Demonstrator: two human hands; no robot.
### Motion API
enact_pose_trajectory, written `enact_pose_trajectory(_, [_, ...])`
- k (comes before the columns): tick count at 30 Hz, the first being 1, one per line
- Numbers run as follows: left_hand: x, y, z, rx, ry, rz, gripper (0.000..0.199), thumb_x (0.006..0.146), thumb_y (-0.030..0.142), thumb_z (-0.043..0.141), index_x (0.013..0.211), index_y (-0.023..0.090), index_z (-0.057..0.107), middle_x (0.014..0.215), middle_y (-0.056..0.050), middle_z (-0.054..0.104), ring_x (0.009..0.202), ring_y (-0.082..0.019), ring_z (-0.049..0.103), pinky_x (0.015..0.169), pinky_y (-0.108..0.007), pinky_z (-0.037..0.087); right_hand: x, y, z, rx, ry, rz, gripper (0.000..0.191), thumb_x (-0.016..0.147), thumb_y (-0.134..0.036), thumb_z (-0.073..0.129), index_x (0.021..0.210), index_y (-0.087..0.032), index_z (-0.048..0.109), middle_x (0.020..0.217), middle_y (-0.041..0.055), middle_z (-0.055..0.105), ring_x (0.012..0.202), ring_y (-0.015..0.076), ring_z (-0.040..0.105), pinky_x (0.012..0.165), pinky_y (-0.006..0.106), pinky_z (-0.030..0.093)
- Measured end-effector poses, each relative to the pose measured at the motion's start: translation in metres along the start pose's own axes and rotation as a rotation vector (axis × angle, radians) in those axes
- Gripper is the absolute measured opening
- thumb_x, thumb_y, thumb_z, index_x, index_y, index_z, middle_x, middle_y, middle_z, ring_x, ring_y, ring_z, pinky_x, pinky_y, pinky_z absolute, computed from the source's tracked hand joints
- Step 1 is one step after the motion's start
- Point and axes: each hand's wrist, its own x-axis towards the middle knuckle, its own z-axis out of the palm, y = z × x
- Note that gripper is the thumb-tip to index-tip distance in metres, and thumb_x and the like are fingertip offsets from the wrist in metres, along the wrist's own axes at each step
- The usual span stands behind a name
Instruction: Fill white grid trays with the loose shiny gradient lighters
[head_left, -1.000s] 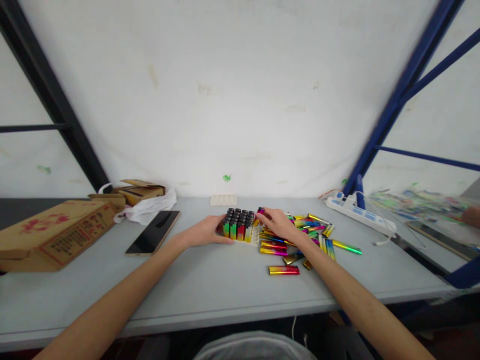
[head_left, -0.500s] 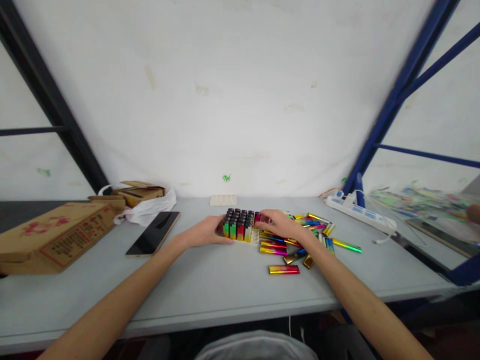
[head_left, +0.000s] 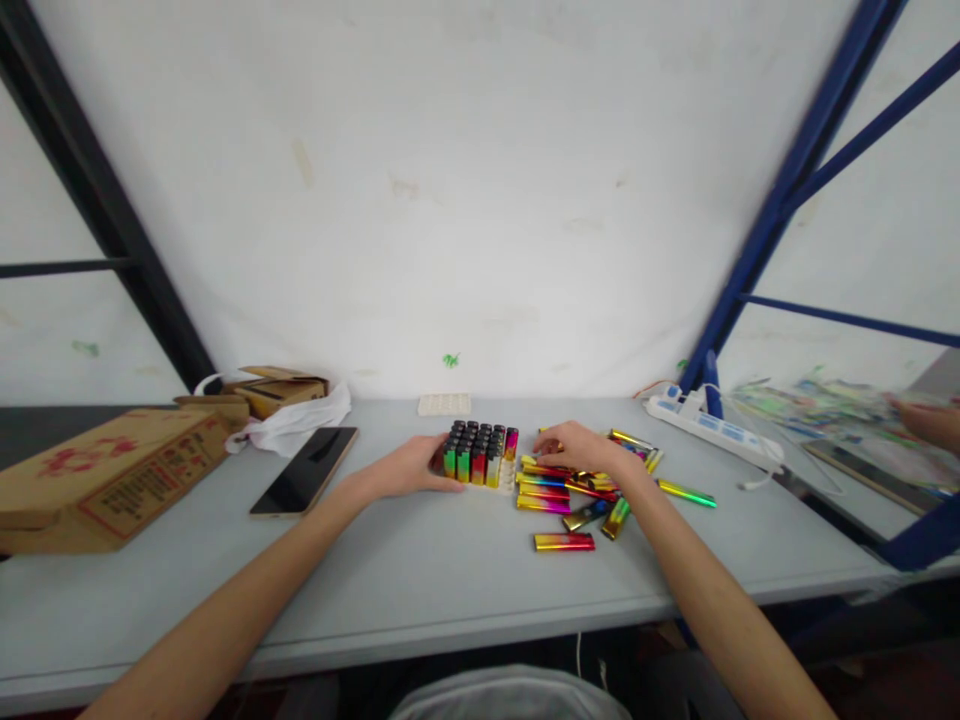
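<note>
Upright lighters (head_left: 472, 450) with black tops and shiny coloured bodies stand in close rows in a white slotted tray (head_left: 508, 482). My left hand (head_left: 420, 466) is wrapped around the left side of this block, thumb along its front. A red and yellow lighter (head_left: 511, 444) stands at the back of the tray's right-hand column, with bare slots in front of it. My right hand (head_left: 574, 446) is over the loose lighters (head_left: 544, 492) right of the tray. Its fingers are bent and apart from the thumb, and I see nothing held between them.
Another white tray (head_left: 444, 404) lies by the wall. To the left are a phone (head_left: 306, 470), a white plastic bag (head_left: 304, 420) and a cardboard box (head_left: 112, 475). A power strip (head_left: 712, 432) lies at the right, and another person's hand (head_left: 930, 422) shows beyond the blue frame (head_left: 780, 210).
My right hand has left the red and yellow lighter standing in the tray and moved right over the loose pile. My left hand stays at the block's left side.
</note>
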Motion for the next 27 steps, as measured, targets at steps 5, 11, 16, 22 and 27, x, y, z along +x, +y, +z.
enact_pose_trajectory(5, [-0.001,0.002,-0.001,-0.014,-0.016,0.010,0.066,0.072,0.059,0.080,0.120,0.018,0.063,0.106,-0.006,0.076,0.088,-0.026,0.068,0.072,-0.031,0.051,0.000,-0.003,0.000,0.022,-0.025,-0.002,0.026,0.086,-0.029,0.067,0.104,-0.016,0.080,0.095,0.0092,0.080,0.082,0.0225,0.073,0.077,0.030,0.055])
enact_pose_trajectory(11, [0.000,0.001,0.000,-0.001,-0.013,0.005,0.066,0.071,0.061,0.080,0.118,0.018,0.063,0.103,-0.006,0.076,0.085,-0.026,0.068,0.071,-0.031,0.051,0.004,-0.001,0.006,0.025,-0.009,-0.039,0.025,0.085,-0.029,0.068,0.104,-0.017,0.080,0.096,0.0079,0.080,0.084,0.0217,0.072,0.079,0.030,0.055])
enact_pose_trajectory(16, [0.000,0.001,0.000,-0.020,-0.004,0.029,0.066,0.071,0.060,0.080,0.120,0.019,0.064,0.106,-0.006,0.076,0.088,-0.026,0.068,0.074,-0.032,0.052,0.004,0.000,0.008,0.025,-0.001,-0.056,0.022,0.085,-0.027,0.068,0.101,-0.019,0.080,0.095,0.0066,0.079,0.084,0.0208,0.070,0.081,0.029,0.054])
enact_pose_trajectory(22, [0.000,0.002,-0.001,0.011,-0.006,0.010,0.065,0.071,0.060,0.080,0.118,0.018,0.063,0.103,-0.006,0.075,0.086,-0.026,0.067,0.073,-0.032,0.051,0.007,0.000,0.010,-0.148,0.036,-0.121,0.023,0.096,-0.033,0.061,0.096,-0.017,0.078,0.089,0.0089,0.074,0.081,0.0207,0.064,0.082,0.032,0.051])
enact_pose_trajectory(27, [0.000,0.002,-0.001,-0.034,-0.020,0.022,0.066,0.072,0.057,0.081,0.121,0.018,0.062,0.111,-0.007,0.076,0.093,-0.027,0.069,0.079,-0.034,0.053,0.008,-0.001,0.010,-0.151,0.259,-0.179,0.032,0.105,-0.036,0.047,0.115,-0.016,0.070,0.107,0.0131,0.068,0.102,0.0235,0.062,0.096,0.037,0.049])
